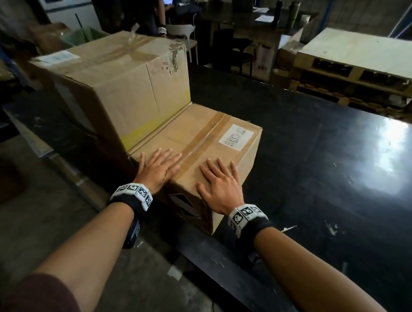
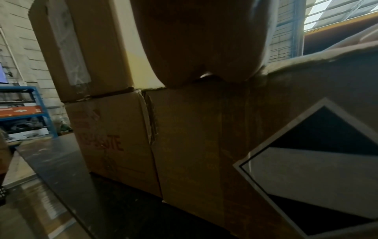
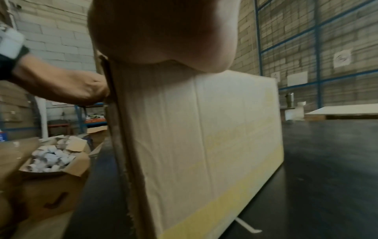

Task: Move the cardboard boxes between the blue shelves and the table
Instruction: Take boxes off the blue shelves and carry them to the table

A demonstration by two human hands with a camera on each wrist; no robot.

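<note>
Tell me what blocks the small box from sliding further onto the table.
Beyond the small cardboard box, under the flat left hand and right hand, the taller stacked box butts against its far side. The black table to its right looks free.

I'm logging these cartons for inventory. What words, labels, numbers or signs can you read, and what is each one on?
White label on the low box: printed lines, too blurred to read.
Diamond sticker on its near side: black and white halves, no text visible.
Red print on the box beside it: ends in "TE", the rest illegible.
White label on the tall box: unreadable.
</note>
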